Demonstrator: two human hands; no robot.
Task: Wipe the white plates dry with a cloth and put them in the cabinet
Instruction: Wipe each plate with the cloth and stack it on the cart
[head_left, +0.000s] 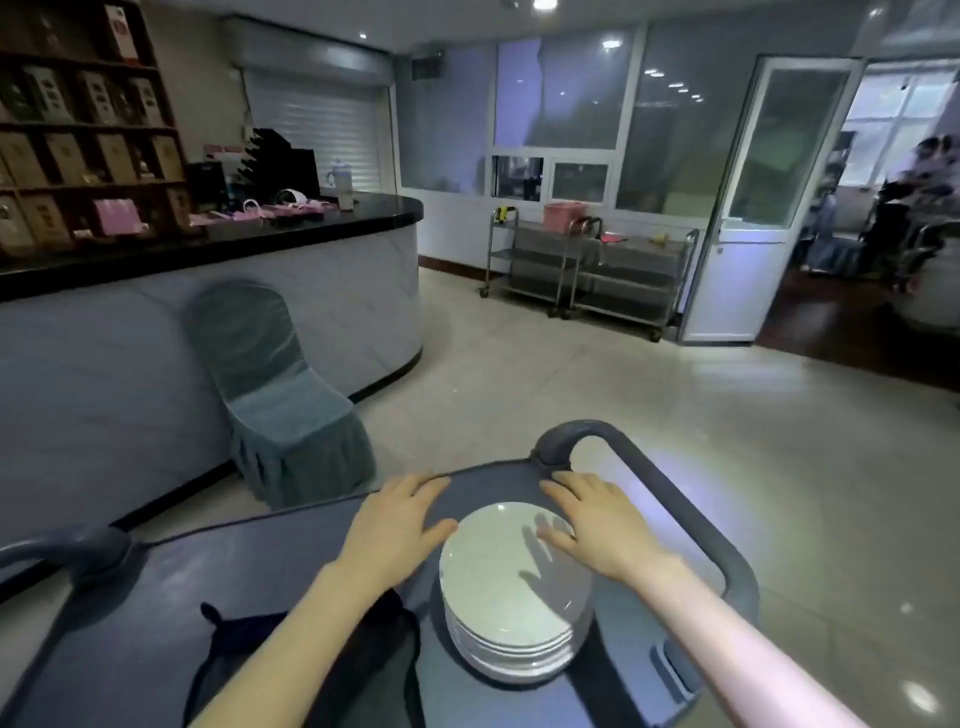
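A dark cloth (311, 660) is lying crumpled on the grey cart (156, 597) under the left forearm. The left hand (400, 525) is hovering flat and open, holding nothing, just beside the stack of white plates (511, 597). The right hand (597, 525) is spreading open and empty over the stack's far rim. The plates are probably stiff, breakable, slick if wet, and heavy as a pile, so lifting only the top one by opposite edges, thumbs over the rim, looks safest.
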